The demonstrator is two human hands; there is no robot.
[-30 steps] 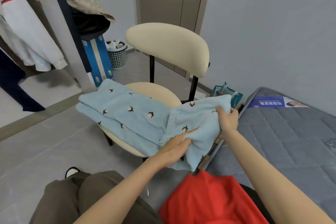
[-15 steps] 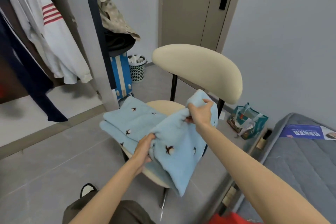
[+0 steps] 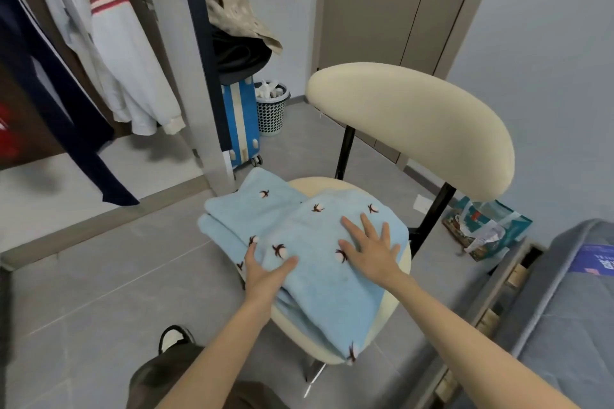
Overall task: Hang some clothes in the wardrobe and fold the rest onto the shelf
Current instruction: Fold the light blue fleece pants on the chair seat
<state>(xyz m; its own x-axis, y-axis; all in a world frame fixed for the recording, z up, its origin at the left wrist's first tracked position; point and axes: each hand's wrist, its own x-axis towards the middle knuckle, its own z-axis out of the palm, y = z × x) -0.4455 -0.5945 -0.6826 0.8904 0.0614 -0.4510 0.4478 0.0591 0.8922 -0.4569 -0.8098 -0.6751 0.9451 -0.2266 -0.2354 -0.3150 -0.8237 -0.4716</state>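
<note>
The wardrobe [image 3: 99,53] fills the left side, a white top with red stripes [image 3: 129,53] and a navy garment [image 3: 50,93] hanging inside. The cream padded chair [image 3: 412,123] with a rounded backrest stands centre, its seat carrying the folded light-blue fleece garment [image 3: 319,279], soft and dotted with cotton-boll motifs. The right hand [image 3: 372,251] lies flat on top, fingers splayed. The left hand [image 3: 265,272] presses the near-left edge, thumb on top; its fingers seem tucked underneath.

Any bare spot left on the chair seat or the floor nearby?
Cream round chair seat: only rim slivers; the light-blue patterned fleece garment and both hands, left and right, cover it. Grey tile floor left of the chair is bare up to the wardrobe sill.
</note>
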